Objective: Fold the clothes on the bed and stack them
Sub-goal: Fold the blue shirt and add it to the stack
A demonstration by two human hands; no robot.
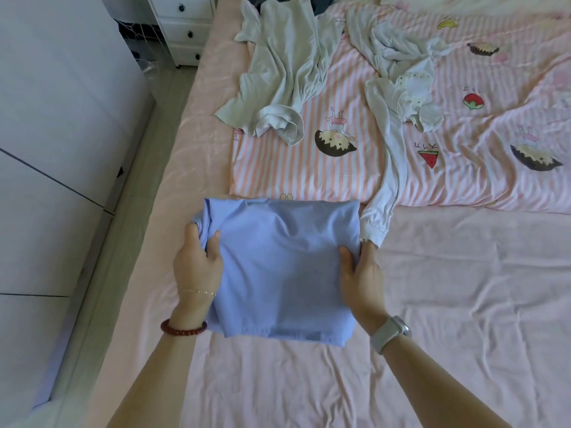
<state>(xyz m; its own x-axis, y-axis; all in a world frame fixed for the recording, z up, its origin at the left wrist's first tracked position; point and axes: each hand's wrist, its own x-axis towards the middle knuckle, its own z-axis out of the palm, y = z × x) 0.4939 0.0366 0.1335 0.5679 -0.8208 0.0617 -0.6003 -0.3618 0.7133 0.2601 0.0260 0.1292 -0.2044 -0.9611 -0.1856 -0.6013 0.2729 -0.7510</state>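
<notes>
Clearly soft, light, floppy: blue shirt (pixel 282 267) folded on bed (pixel 463 288). Left hand (pixel 197 261) and right hand (pixel 360 270) grip its side edges; support underneath.

White drawers (pixel 185 26) (dark knobs), wardrobe (pixel 61 118)

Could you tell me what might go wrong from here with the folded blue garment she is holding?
1. The left hand bunches only a corner of the blue garment, so the fold may slip open as it is moved.
2. The white garment's sleeve lies against its right edge beside the right hand and could get dragged along.
3. The grey garment lies crumpled, unfolded, beyond.
</notes>
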